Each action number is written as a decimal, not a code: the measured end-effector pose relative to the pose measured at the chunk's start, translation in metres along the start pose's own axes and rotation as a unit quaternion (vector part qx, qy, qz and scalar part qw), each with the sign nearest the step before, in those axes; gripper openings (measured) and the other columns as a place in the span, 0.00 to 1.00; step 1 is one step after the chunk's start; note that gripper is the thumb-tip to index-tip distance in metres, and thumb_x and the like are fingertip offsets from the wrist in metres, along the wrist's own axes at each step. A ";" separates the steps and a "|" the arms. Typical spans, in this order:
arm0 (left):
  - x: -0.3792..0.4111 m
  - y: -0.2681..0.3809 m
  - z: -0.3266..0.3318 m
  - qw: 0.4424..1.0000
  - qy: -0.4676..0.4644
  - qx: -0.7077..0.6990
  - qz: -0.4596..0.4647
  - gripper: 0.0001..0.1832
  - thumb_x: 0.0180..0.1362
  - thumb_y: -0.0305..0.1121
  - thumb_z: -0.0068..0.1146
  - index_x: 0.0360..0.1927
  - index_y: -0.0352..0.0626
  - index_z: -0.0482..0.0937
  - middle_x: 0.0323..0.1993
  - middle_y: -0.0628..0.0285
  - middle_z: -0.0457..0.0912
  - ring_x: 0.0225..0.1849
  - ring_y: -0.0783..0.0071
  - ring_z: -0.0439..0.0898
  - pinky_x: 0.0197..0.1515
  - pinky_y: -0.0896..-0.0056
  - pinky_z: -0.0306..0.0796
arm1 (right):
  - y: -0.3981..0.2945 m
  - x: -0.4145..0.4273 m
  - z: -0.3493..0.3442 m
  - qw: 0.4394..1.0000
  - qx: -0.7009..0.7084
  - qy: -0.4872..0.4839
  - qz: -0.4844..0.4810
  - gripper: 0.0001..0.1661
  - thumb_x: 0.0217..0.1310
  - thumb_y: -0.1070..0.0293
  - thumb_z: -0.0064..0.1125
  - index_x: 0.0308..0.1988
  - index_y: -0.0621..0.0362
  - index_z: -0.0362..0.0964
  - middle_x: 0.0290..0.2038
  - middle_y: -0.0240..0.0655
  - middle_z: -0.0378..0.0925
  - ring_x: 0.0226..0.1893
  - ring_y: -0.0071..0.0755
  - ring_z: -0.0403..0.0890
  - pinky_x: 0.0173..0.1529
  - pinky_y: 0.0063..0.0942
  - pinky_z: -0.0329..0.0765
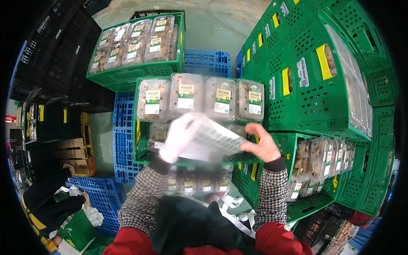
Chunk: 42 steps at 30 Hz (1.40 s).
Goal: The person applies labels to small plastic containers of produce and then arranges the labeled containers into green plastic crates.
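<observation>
My left hand point(180, 137), in a white glove, grips a white sheet point(220, 135) with rows of small printed marks, blurred. At the sheet's right corner is my bare right hand point(263, 143), thumb and forefinger spread apart; whether the thumb touches the sheet I cannot tell. Beneath both hands stands a green plastic crate point(140, 157). Along its far side lie clear plastic clamshell boxes point(186, 95) with printed labels and brownish contents. More clamshells sit lower in the crate, partly hidden by my hands and the sheet.
Another green crate point(134, 71) of labelled clamshells stands at far left. Green crates point(287, 105) are stacked on the right, black crates point(60, 60) on the left. Blue plastic pallets point(122, 137) lie below. A person's dark sleeve point(54, 200) shows at lower left. White strips point(234, 220) lie near me.
</observation>
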<state>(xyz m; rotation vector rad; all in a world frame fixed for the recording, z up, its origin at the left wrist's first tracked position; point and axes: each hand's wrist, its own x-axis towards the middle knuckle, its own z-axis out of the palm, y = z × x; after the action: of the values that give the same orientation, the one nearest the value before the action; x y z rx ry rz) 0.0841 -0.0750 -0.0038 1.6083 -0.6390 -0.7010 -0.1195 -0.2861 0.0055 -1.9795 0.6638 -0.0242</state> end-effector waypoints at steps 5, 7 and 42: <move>-0.030 0.021 -0.034 0.995 0.054 -0.005 -0.089 0.11 0.63 0.30 0.55 0.45 0.36 0.80 0.34 0.66 0.81 0.34 0.83 0.76 0.41 0.79 0.70 | -0.008 -0.034 0.027 0.988 0.148 0.039 0.032 0.15 0.54 0.71 0.68 0.42 0.63 0.76 0.31 0.29 0.78 0.29 0.17 0.74 0.34 0.19 0.72; -0.040 0.051 -0.032 0.983 0.032 -0.170 -0.062 0.21 0.60 0.29 0.61 0.55 0.34 0.74 0.40 0.68 0.81 0.39 0.84 0.77 0.45 0.82 0.69 | -0.026 -0.040 0.032 0.988 0.143 0.062 0.020 0.11 0.55 0.72 0.66 0.39 0.63 0.77 0.28 0.26 0.77 0.27 0.14 0.72 0.31 0.18 0.70; -0.093 0.071 -0.110 0.997 0.053 0.033 -0.038 0.05 0.58 0.24 0.64 0.36 0.35 0.82 0.29 0.68 0.83 0.32 0.86 0.77 0.38 0.83 0.72 | -0.101 -0.003 0.039 0.975 0.000 -0.112 -0.191 0.09 0.63 0.71 0.59 0.40 0.65 0.76 0.35 0.34 0.77 0.37 0.27 0.77 0.45 0.27 0.74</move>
<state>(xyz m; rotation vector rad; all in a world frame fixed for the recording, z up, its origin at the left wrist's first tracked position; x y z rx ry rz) 0.1020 0.0562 0.0866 1.7265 -0.5323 -0.6506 -0.0657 -0.2179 0.0705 -2.0457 0.1329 -0.0321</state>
